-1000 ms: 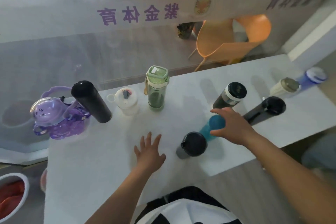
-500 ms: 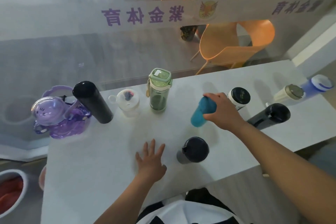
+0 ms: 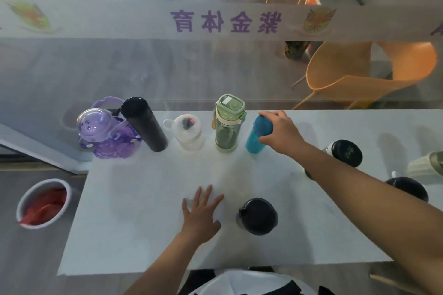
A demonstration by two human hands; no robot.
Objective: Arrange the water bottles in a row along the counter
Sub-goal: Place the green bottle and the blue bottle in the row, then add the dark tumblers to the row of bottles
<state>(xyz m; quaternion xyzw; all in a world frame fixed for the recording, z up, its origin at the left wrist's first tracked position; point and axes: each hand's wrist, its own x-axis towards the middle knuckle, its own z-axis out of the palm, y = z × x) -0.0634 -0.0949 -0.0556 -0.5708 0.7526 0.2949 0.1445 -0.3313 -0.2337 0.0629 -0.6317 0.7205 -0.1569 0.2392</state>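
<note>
The teal bottle point(image 3: 257, 136) now stands at the far edge of the counter point(image 3: 143, 223), in the upper middle of the frame, just right of the green bottle point(image 3: 229, 123). The right hand point(image 3: 279, 133) is wrapped over its cap and upper body, fingers clamped on it. Half a second ago that hand held the bottle nearer the frame's middle, tilted and short of the back line; a second ago it was only reaching for the bottle, low beside the grey tumbler point(image 3: 257, 215).

So the row gains a fifth member: purple jug point(image 3: 105, 134), black flask point(image 3: 143, 123), white cup point(image 3: 188, 132), green, teal, left to right. Release looks like the next step.

The left hand point(image 3: 201, 213) lies flat on the counter, fingers spread, holding nothing, as before. The tumbler sits at lower middle, unplaced. More dark bottles point(image 3: 346, 153) wait at the right edge.
</note>
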